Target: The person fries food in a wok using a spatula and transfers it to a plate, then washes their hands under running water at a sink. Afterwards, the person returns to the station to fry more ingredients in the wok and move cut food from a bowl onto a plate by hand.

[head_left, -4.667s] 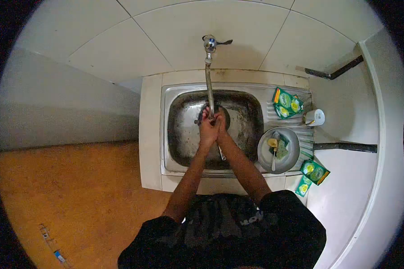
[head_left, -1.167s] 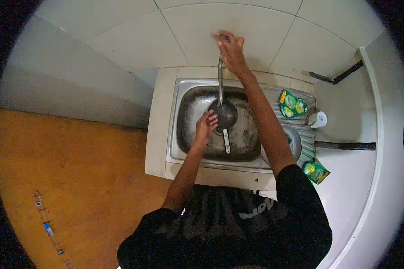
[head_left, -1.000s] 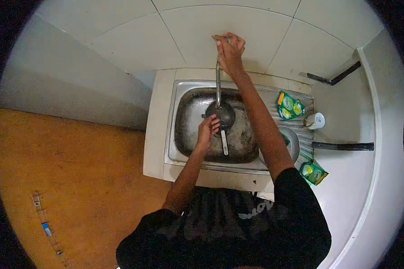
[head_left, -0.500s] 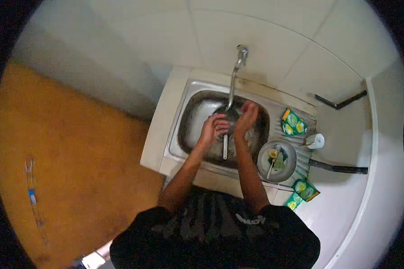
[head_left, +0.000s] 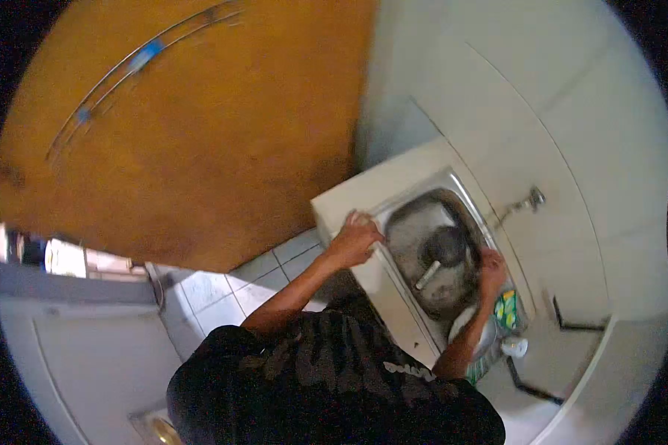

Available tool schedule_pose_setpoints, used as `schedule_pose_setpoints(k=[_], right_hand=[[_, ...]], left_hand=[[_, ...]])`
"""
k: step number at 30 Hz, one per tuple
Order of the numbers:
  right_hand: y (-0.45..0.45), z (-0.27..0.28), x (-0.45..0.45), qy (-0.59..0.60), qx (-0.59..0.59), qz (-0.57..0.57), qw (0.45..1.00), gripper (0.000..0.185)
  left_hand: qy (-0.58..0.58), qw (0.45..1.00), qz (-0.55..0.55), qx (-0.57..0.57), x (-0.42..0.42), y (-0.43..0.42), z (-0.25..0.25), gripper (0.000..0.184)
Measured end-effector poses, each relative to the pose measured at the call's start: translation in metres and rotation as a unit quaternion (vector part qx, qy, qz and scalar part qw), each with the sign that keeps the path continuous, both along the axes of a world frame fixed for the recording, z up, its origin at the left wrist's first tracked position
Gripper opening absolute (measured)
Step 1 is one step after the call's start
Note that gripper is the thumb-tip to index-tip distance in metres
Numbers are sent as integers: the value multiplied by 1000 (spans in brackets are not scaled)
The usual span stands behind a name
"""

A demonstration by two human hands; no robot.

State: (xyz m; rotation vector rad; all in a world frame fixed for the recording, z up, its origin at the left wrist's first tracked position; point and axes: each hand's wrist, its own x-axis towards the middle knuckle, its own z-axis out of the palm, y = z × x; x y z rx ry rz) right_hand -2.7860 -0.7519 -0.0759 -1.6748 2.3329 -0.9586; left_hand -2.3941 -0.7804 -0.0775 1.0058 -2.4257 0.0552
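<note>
A steel sink (head_left: 453,180) is set in a light counter (head_left: 375,183). Inside its basin lies a dark round pan (head_left: 447,245) with a light handle (head_left: 427,274). My left hand (head_left: 355,241) is over the counter's near left edge, fingers bent towards the sink rim, with nothing seen in it. Over the basin's far right side is my right hand (head_left: 491,271), smeared by motion, so its fingers and anything in them cannot be made out. The tap (head_left: 534,198) on the wall stands apart from both hands.
Right of the basin are a green packet (head_left: 506,309), a white cup (head_left: 514,346) and a bowl (head_left: 487,337) partly behind my right arm. A brown panel (head_left: 223,148) fills the upper left. Black brackets (head_left: 534,389) are at the lower right. Floor tiles (head_left: 256,285) show at the left.
The view has swung round towards the left. My right hand has left the tap, and both hands have moved apart from above the pan to the sink's two sides. The pan remains in the basin.
</note>
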Motion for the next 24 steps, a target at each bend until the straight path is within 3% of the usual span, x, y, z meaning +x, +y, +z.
schedule_pose_setpoints(k=[1,2,3,4,5,7,8,9,11,13,15,17,19,21,24], right_hand=[[-37,-61,-66,-203,-232,81,948,33],[-54,-56,-103,-203,-178,7,963,41],[-60,-26,-70,-146,-177,-34,973,37],[-62,3,-38,-89,-180,-80,976,34],[-77,-24,-50,-60,-147,-52,986,36],[-108,-83,-80,-2,-87,8,996,41],[-97,-54,-36,-71,11,1,997,47],[-95,-55,-16,-72,7,2,997,47],[-85,-77,2,37,-87,18,995,52],[-80,-102,-4,13,-45,-31,998,47],[-67,-118,-9,-77,-157,57,983,38],[-21,-50,38,-149,-141,79,975,35],[5,-6,45,-136,-75,92,984,36],[3,-15,16,-218,-71,48,972,33],[-15,-1,-10,-316,-205,-25,926,33]], left_hand=[[4,1000,28,-4,22,10,4,25],[183,945,14,269,42,25,6,25],[348,786,-8,511,61,43,6,26],[364,787,13,498,82,58,11,26],[366,787,16,497,101,75,11,26],[377,865,27,331,121,91,14,24],[379,866,27,325,129,94,9,24],[397,848,43,348,134,97,-1,23],[403,832,56,377,136,100,-1,23],[403,832,59,376,126,98,18,21],[372,820,56,432,106,90,41,20],[329,810,44,482,71,67,45,19],[345,818,-24,460,25,44,20,20],[304,822,-63,476,-27,15,10,20],[383,784,-170,458,-110,-20,9,17]])
